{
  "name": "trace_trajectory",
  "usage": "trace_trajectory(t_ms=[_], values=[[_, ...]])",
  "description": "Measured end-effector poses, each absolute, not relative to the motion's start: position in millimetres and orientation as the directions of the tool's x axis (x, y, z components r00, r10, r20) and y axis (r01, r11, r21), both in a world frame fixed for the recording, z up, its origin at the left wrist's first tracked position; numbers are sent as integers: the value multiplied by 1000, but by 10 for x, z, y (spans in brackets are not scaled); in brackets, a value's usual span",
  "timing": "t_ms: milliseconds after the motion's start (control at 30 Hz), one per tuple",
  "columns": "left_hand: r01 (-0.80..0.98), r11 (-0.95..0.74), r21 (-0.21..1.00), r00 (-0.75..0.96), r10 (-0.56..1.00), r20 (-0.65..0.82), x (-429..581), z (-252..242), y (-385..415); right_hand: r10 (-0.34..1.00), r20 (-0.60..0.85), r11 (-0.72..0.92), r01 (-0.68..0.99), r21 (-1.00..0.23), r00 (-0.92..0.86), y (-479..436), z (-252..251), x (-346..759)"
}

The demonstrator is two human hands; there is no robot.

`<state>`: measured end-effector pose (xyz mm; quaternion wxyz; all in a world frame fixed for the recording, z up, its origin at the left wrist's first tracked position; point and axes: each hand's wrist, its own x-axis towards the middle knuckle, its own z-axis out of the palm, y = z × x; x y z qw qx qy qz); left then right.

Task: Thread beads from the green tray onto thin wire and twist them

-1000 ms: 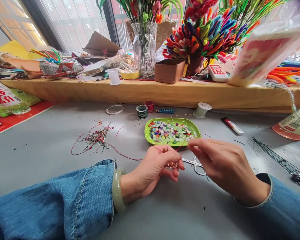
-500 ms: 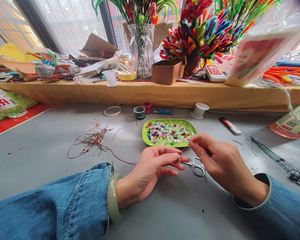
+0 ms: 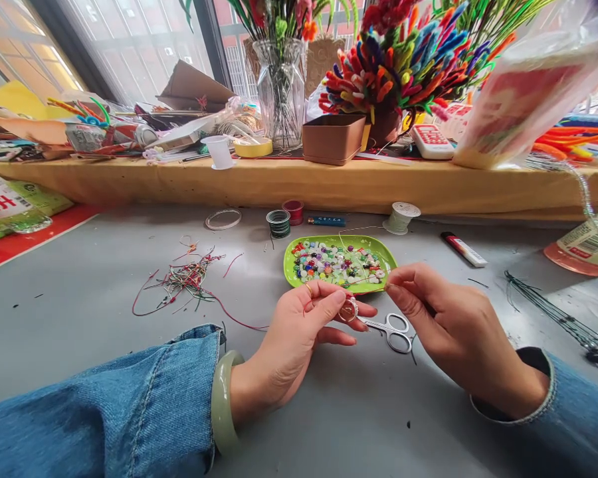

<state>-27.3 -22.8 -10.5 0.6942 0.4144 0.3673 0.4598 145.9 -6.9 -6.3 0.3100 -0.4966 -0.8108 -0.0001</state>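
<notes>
Between the thumb and fingers of my left hand is a small beaded ring with red thread on it. My right hand pinches the end of the red thread, which stretches between both hands. Just behind them lies a green tray of mixed colourful beads. Silver scissors rest on the table between the hands, their blades partly hidden by my left fingers. A dark red cord runs from a tangle of thread scraps toward my left hand.
Thread spools in green, red and white stand behind the tray. A lighter and dark beaded cords lie at right, near a bottle. A cluttered ledge crosses the back.
My right hand has moved slightly right, away from my left, and the thread between them is longer and lower. The beaded ring shows more openly in my left fingers.
</notes>
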Motion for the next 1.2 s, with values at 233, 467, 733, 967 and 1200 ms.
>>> trace_trajectory(t_ms=[233,467,733,967,1200], values=[[-311,242,919,297,943,-148,-278,-117,-216,792,568,441,855,-274,-226,-57,3,1444],[-271,183,945,272,956,-107,-263,-121,-232,731,583,636,661,-397,-353,-187,14,1341],[-233,158,960,247,964,-99,-282,-126,-230,811,433,584,528,-616,-392,-189,8,1283],[-246,173,954,252,962,-109,-280,-138,-236,884,269,448,533,-718,-381,-197,77,1290],[-273,169,947,271,958,-93,-281,-120,-250,901,132,353,523,-775,-412,-189,82,1285]])
